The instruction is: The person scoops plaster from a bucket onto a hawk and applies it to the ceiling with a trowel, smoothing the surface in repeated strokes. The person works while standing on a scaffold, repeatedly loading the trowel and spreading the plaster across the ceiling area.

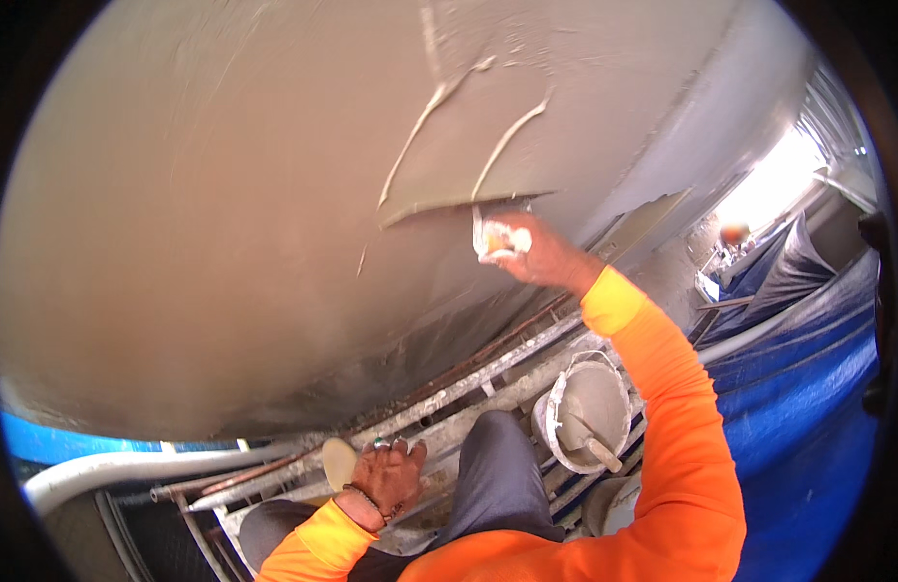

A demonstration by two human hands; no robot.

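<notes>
My right hand (527, 250) is closed round the plaster-smeared handle of a plastering trowel (449, 206). The long thin blade lies against a wall of wet grey-brown plaster (226, 213). Above the blade, two raised ridges of plaster (512, 141) run up the surface. Low in front of me, my left hand (389, 477) has its back up and its fingers curled, with a ring on one of them. Beside its thumb side shows a pale oval piece (339, 464). The hand hides whatever its fingers may grip.
A bucket (556, 412) of grey plaster stands right of my knee, with a wooden-handled tool (602, 453) in it. Another pail (619, 506) is partly hidden by my arm. Scaffold rails (449, 388) run along the wall's foot. Blue sheeting (798, 407) hangs at right.
</notes>
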